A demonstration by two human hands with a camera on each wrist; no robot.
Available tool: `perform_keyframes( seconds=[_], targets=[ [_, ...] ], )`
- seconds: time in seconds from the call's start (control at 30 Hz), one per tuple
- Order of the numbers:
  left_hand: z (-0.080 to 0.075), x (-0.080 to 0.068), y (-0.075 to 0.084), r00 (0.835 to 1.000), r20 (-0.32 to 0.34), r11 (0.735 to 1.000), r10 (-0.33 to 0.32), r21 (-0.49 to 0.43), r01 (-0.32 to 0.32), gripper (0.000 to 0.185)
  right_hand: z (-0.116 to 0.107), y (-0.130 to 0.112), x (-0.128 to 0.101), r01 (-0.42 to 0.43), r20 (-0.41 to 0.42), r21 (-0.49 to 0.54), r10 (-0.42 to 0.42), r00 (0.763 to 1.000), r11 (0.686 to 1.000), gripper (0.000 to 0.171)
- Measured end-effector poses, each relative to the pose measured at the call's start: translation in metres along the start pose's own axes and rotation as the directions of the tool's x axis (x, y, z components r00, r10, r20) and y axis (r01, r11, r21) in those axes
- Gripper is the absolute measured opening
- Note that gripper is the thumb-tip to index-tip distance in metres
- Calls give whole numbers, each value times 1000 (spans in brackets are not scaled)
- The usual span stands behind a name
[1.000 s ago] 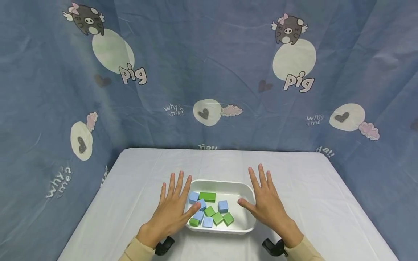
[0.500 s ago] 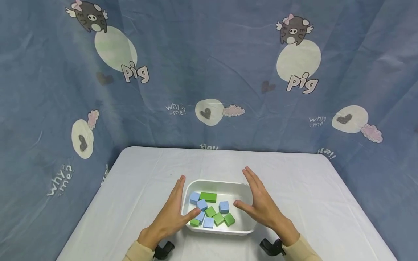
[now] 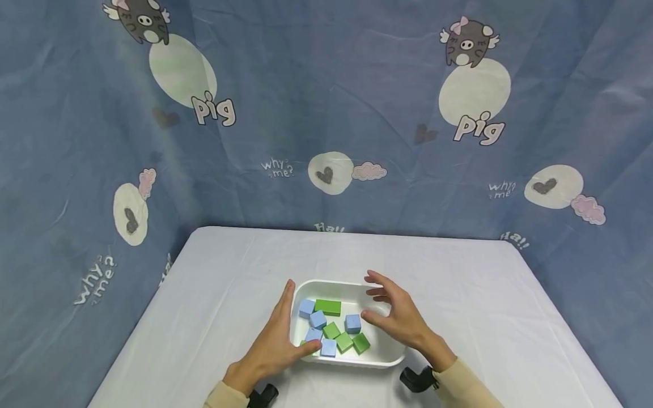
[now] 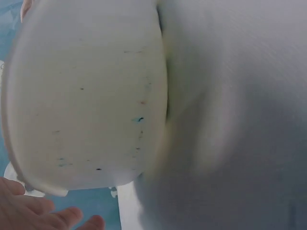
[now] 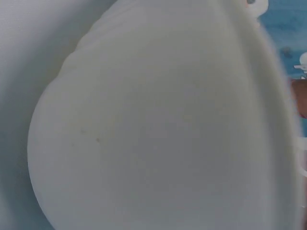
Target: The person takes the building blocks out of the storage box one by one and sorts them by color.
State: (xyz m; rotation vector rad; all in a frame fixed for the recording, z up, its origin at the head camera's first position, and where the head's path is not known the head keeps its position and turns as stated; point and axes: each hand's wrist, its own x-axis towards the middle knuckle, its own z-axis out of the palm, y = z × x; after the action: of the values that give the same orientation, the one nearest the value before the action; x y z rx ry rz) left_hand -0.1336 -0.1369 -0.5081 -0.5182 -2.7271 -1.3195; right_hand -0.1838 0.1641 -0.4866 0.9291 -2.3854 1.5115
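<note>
Left hand [image 3: 272, 345] flat vs white tub's [image 3: 380, 358] left wall; right hand [image 3: 398, 314] loosely curled over blocks [image 3: 334, 331], holding nothing.

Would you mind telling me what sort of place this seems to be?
Probably a makeshift recording booth, not a lived-in room: a cartoon pig curtain hangs behind and beside the table, which wears a plain white cover and bears only a white tray of blocks.

smooth white plastic tray [image 3: 380, 357], matt cloth [image 3: 229, 272]
</note>
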Motion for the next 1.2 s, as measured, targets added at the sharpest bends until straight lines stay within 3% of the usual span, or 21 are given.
perform_keyframes(
  seconds=[0.1, 0.33, 0.5, 0.67, 0.77, 0.87, 1.03, 1.2],
  targets=[
    [4, 0, 1, 1000, 8, 1000, -7, 11, 7, 134, 3, 4, 0, 26, -8, -25, -26, 1000, 999, 78],
    [8, 1, 10, 999, 47, 995, 5, 99, -10, 141, 8, 18, 0, 202, -83, -177, -219, 972, 963, 55],
    [12, 3, 9, 1000, 30, 980, 8, 199, -14, 156, 7, 24, 10, 225, -27, -175, -233, 972, 958, 54],
    [21, 7, 12, 999, 0, 984, -34, 173, 33, 161, 1, 32, 17, 215, 19, -201, -216, 976, 956, 52],
    [26, 10, 15, 998, -10, 982, -68, 175, 69, 161, -4, 34, 20, 182, 71, -203, -171, 983, 962, 50],
    [27, 14, 15, 997, -17, 982, -73, 172, 75, 160, -7, 31, 23, 125, 177, -209, -88, 980, 970, 51],
    [26, 16, 11, 995, -22, 981, -94, 170, 97, 159, -5, 25, 27, 16, 355, -249, 76, 932, 968, 50],
    [26, 14, 7, 993, -18, 978, -114, 176, 116, 156, -1, 21, 31, -45, 401, -297, 167, 901, 954, 46]
  ],
)
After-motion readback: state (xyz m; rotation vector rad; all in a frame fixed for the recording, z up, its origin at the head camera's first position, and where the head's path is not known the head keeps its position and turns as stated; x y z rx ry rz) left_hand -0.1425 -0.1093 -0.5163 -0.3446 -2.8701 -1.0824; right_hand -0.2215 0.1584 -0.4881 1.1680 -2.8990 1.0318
